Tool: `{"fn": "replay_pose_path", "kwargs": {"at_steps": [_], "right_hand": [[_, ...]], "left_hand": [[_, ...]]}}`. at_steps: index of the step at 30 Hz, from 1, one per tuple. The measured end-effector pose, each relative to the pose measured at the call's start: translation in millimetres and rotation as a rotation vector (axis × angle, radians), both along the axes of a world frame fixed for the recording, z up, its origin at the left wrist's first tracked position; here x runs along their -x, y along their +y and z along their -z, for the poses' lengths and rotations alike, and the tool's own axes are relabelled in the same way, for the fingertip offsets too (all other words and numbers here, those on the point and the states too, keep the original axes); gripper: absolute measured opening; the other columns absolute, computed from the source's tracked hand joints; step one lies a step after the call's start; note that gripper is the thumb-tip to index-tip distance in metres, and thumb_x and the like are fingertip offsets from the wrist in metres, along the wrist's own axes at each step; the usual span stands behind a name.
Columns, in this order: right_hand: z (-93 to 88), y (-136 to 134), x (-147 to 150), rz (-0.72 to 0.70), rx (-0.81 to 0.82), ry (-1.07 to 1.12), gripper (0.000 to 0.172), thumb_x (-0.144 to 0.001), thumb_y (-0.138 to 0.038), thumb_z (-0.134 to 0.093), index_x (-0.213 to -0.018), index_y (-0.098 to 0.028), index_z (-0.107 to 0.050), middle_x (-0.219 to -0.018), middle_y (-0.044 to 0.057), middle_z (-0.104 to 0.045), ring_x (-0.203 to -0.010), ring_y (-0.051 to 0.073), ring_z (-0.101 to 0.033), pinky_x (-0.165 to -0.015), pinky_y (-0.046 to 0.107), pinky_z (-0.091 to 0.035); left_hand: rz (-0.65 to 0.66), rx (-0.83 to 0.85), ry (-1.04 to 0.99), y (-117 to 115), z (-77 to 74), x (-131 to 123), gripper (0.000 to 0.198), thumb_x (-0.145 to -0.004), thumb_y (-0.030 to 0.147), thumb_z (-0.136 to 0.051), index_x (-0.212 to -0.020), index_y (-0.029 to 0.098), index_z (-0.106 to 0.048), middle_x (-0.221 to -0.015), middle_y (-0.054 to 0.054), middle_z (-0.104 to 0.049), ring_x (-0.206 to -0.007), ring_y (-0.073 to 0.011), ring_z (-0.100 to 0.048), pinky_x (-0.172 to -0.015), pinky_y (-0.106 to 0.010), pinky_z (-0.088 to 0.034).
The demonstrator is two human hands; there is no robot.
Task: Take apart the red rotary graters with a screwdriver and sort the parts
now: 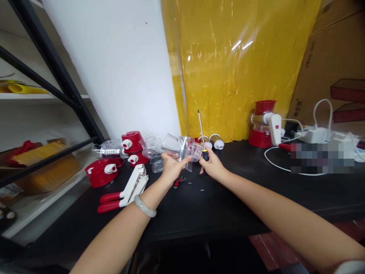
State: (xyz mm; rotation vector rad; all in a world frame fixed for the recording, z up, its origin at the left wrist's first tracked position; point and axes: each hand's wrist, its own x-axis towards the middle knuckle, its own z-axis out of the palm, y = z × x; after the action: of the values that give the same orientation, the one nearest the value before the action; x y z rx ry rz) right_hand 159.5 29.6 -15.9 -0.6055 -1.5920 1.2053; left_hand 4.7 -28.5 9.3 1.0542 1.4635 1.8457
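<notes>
Above the middle of the black table, my left hand (172,167) is closed around a clear plastic housing (186,148). My right hand (213,164) meets the housing's right end and grips a screwdriver (200,125) by its yellow and black handle, shaft pointing up. Whether the right fingers also hold the housing I cannot tell. Below my hands lie a small red part (178,182) and several small screws (202,190). Other clear housings (151,144) stand just left, and two grater drums (216,141) lie behind my right hand.
Red bases (102,173) and white crank handles with red grips (110,205) lie on the left of the table (228,217). At right stand an assembled rotary grater (261,123) and white chargers with cables (316,134). A shelf rack (42,95) borders the left side; a cardboard box (316,64) leans behind.
</notes>
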Motion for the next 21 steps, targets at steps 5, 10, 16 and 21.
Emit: {"fn": "replay_pose_path", "kwargs": {"at_steps": [5, 10, 16, 21], "right_hand": [[-5.3, -1, -1, -0.057, 0.065, 0.153, 0.076, -0.075, -0.039, -0.068, -0.144, -0.024, -0.039, -0.131, 0.014, -0.057, -0.072, 0.018, -0.069, -0.037, 0.023, -0.051], [-6.5, -1, -4, -0.109, 0.099, 0.255, 0.077, -0.065, -0.038, -0.080, -0.134, -0.023, -0.048, -0.111, 0.009, -0.067, -0.072, 0.017, -0.066, -0.037, 0.019, -0.045], [-10.8, -4, -6, -0.065, 0.251, 0.315, 0.056, -0.058, -0.038, -0.085, -0.103, -0.019, -0.058, -0.077, -0.004, -0.063, -0.043, 0.004, -0.046, -0.037, 0.019, -0.039], [-18.2, -10, -7, -0.089, 0.336, 0.472, 0.045, -0.058, -0.043, -0.084, -0.084, -0.021, -0.055, -0.073, -0.004, -0.059, -0.057, 0.008, -0.051, -0.039, 0.016, -0.038]], "left_hand": [[-0.042, -0.070, 0.069, 1, -9.9, 7, 0.074, -0.055, 0.033, -0.087, -0.102, 0.025, -0.030, -0.108, -0.006, -0.054, -0.090, -0.0199, -0.064, -0.073, -0.036, -0.056], [0.098, -0.221, 0.185, -3, -16.3, 10, 0.068, -0.055, 0.030, -0.086, -0.103, 0.024, -0.038, -0.116, -0.008, -0.056, -0.113, -0.0246, -0.058, -0.091, -0.041, -0.052], [0.154, -0.327, 0.041, -6, -11.7, 1, 0.078, -0.051, 0.036, -0.089, -0.115, 0.027, -0.044, -0.139, -0.011, -0.042, -0.128, -0.0278, -0.049, -0.103, -0.044, -0.044], [0.438, -0.220, -0.226, -7, 3.0, -15, 0.068, -0.056, 0.040, -0.087, -0.112, 0.019, -0.055, -0.134, -0.013, -0.054, -0.131, -0.0270, -0.048, -0.113, -0.043, -0.033]]}}
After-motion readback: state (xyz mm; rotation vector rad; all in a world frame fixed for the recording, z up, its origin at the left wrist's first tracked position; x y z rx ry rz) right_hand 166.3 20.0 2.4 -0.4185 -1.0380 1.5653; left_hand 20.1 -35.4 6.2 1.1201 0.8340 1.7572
